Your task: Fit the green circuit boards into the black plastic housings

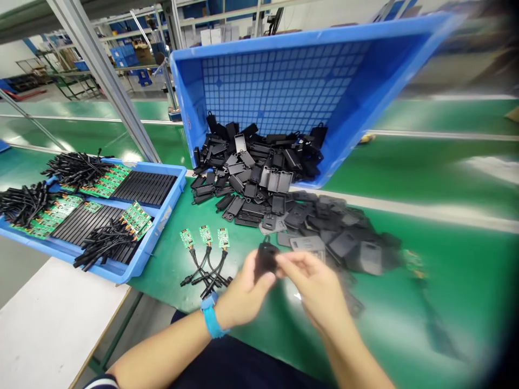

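Observation:
Above the green bench, a small black plastic case with a loop at its top is gripped by my left hand, its thumb across the front. The bent fingertips of my right hand pinch at the case's right edge; blur hides any small part between them. Left of my hands lie three small green circuit boards with black cables. Flat black cover plates are spread just beyond my right hand. Open black case halves are heaped behind them.
A tipped blue crate opens towards me, case halves spilling from it. At left, a blue tray holds black slotted racks, circuit boards and bundled cables. A blurred board with cable lies far right. A metal post rises behind the tray.

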Tool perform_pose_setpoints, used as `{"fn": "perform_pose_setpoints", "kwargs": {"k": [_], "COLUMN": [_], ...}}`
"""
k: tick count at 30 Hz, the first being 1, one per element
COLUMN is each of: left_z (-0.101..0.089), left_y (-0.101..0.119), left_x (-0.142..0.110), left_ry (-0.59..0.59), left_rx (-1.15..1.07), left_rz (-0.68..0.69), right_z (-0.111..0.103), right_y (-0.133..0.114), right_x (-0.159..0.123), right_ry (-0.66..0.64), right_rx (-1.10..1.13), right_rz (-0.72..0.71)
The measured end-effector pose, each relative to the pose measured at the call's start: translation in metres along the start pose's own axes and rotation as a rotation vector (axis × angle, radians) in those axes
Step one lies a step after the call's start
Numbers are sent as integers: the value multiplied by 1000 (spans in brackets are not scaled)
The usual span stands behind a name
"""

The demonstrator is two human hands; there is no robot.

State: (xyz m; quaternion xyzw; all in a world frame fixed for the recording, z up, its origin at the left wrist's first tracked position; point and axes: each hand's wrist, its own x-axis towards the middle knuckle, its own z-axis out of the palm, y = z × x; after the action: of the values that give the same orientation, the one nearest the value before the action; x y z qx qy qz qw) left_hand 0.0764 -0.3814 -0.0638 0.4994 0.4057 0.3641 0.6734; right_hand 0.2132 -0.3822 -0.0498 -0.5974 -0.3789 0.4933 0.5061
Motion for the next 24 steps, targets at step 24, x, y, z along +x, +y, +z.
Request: {"fn": "perform_pose_setpoints", "kwargs": {"k": [24], "left_z": [5], "left_y": [-17], "left_x": [-8], "left_ry": [-56], "left_rx": [297], "left_rz": [96], "right_z": [-1], "right_y": [7], "right_x": [-10], "right_ry": [-221], "right_rx": [345], "right_rz": [118]}}
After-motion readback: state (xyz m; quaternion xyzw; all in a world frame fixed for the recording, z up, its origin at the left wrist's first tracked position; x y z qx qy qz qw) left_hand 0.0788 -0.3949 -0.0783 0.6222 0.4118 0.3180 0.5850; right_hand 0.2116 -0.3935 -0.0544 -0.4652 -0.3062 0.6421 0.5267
